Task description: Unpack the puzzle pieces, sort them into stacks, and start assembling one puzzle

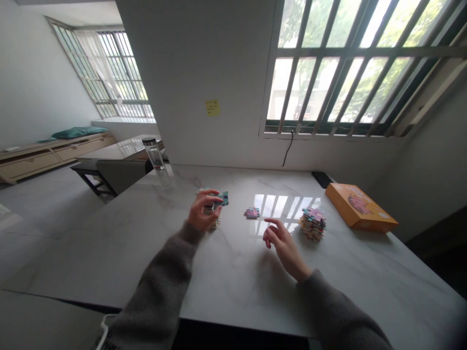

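Note:
My left hand (205, 210) pinches a teal jigsaw puzzle piece (224, 198) between thumb and fingers. It is in front of a stack of puzzle pieces (216, 224), which the hand mostly hides. Toward the middle of the table, a few pink and purple puzzle pieces (252, 213) lie flat. My right hand (278, 239) hovers to the right of them, index finger stretched out and the other fingers loosely curled, with nothing in it. Just beyond it on the right stands a taller stack of puzzle pieces (313, 224), a purple one on top.
An orange box (359, 206) lies at the right of the marbled white table (226, 277), with a black phone (321, 179) behind it. At the back left corner stands a clear bottle (154, 154) with a dark lid. A wall and barred window (328, 92) bound the far side.

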A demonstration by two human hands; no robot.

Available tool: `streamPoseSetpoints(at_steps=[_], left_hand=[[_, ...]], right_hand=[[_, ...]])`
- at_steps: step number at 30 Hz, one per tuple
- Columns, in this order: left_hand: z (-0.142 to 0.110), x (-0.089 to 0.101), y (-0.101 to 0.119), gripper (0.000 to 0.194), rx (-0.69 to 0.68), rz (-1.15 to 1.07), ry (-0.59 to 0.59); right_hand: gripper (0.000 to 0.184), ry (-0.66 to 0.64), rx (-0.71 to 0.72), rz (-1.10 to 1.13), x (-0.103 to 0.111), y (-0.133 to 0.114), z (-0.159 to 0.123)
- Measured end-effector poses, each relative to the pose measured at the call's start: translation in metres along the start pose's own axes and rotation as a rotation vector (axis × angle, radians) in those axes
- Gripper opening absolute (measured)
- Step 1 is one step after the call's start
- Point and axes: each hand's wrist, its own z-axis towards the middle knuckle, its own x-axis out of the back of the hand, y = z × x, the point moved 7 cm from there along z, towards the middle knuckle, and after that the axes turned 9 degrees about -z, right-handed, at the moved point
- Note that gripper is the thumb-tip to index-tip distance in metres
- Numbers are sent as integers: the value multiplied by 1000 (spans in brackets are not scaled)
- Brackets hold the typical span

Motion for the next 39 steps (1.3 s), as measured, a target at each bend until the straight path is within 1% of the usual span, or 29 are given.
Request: streamPoseSetpoints(at_steps=[1, 2, 5, 7, 10, 13, 15, 16, 19, 22, 26, 29, 30, 31, 33, 34, 35, 36, 37, 39], left_hand=[[5, 16, -6, 10, 16, 18, 83], [9, 29, -12, 11, 33, 38, 142], [15, 59, -25, 12, 78, 51, 242], [15, 74, -36, 13, 118, 28, 293], [10, 93, -58, 15, 201, -11, 349], [2, 104, -76, 16, 214, -82, 411], [0, 102, -79, 17, 192, -110, 400], [0, 97, -78, 17, 183, -108, 363], [4, 72, -74, 19, 169, -45, 188], [8, 52, -73, 19, 171, 16, 40], [11, 44, -75, 18, 194, 35, -59], [12, 45, -78, 19, 205, 21, -116], [12, 49, -82, 22, 213, -10, -110], [12, 55, -87, 27, 223, -45, -72], [10, 74, -103, 38, 254, -59, 71], [7, 85, -112, 41, 275, 2, 144], [3, 92, -122, 41, 310, 115, 166], [-2, 93, -133, 41, 357, 258, 106], [-8, 91, -144, 41, 404, 398, 7], [-19, 85, -161, 40, 450, 492, -116]], right_hand=[[37, 3, 1, -9, 0, 0, 0], [36, 10, 4, -18, 0, 0, 0], [35, 48, 6, -36, 3, -1, 1], [35, 75, 3, -42, 5, -2, 1], [35, 81, -5, -54, 5, -3, 1], [34, 62, -16, -70, 2, -3, 0], [32, 49, -17, -85, -1, -2, 0], [32, 41, -13, -93, -2, -1, 0], [31, 17, 0, -114, -4, 0, 0], [31, 33, 6, -130, -3, 1, 1], [32, 39, 14, -137, -1, 2, 1], [32, 31, 6, -130, -1, 3, 1], [31, 33, 1, -125, -1, 3, 1], [31, 38, -3, -120, -1, 3, 1], [31, 54, -5, -112, 1, 3, 1], [31, 61, -3, -111, 1, 3, 1], [31, 66, -1, -111, 2, 3, 1], [31, 66, 1, -111, 2, 3, 1], [31, 64, 1, -111, 2, 3, 1], [32, 57, -3, -112, 2, 4, 1]])
